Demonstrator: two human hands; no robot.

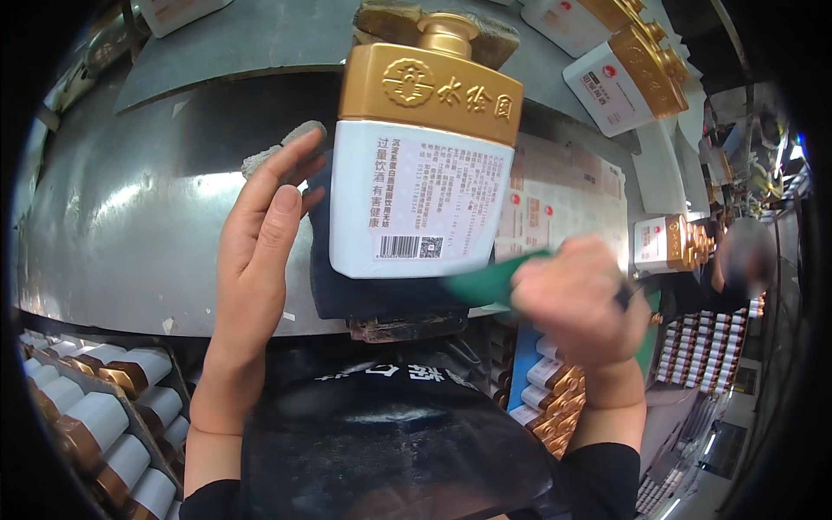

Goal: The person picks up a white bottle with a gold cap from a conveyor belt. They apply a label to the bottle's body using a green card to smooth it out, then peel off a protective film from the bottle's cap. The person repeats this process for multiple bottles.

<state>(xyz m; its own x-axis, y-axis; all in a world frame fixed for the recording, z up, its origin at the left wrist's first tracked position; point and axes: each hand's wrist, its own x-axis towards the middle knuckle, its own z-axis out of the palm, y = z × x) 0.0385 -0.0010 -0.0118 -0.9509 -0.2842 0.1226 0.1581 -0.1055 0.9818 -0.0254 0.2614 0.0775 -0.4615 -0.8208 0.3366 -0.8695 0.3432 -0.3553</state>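
Note:
A flat bottle [422,186], gold at the shoulder and neck and pale white below, lies face up with its neck pointing away from me. A printed label with a barcode covers its white part. Under it is a dark cloth [347,299]. My left hand [264,221] is beside the bottle's left edge, fingers stretched out and holding nothing; whether it touches the bottle I cannot tell. Grey wrapping or cloth shows at its fingertips. My right hand [576,299], smeared by motion, is closed on a green scraper [494,279] by the bottle's lower right corner.
A sheet of labels [572,199] lies on the metal table [182,199] right of the bottle. More gold-and-white bottles [628,82] stand at the far right, one [663,244] lower down. Racks of bottles [113,416] are below left. Another person [737,260] is at the right.

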